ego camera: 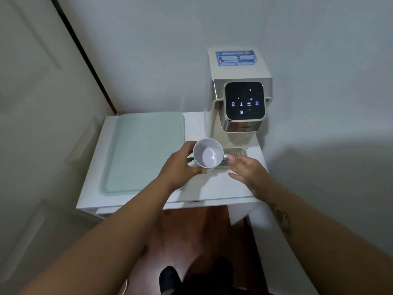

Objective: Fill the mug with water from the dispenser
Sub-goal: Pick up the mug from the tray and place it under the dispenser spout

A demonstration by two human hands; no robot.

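A white mug (208, 153) is empty inside and held above the small white table (212, 188), just left of the dispenser's metal drip tray (237, 151). My left hand (182, 165) grips the mug from its left side. My right hand (246, 173) hovers open to the mug's right, fingers spread, holding nothing. The cream water dispenser (238, 99) stands at the table's back right, its black touch panel (244, 101) lit with small icons.
A pale green mat (144, 150) covers the table's left half. Walls close in behind and to the right, a door stands at the left. Dark red floor and my shoes show below the table's front edge.
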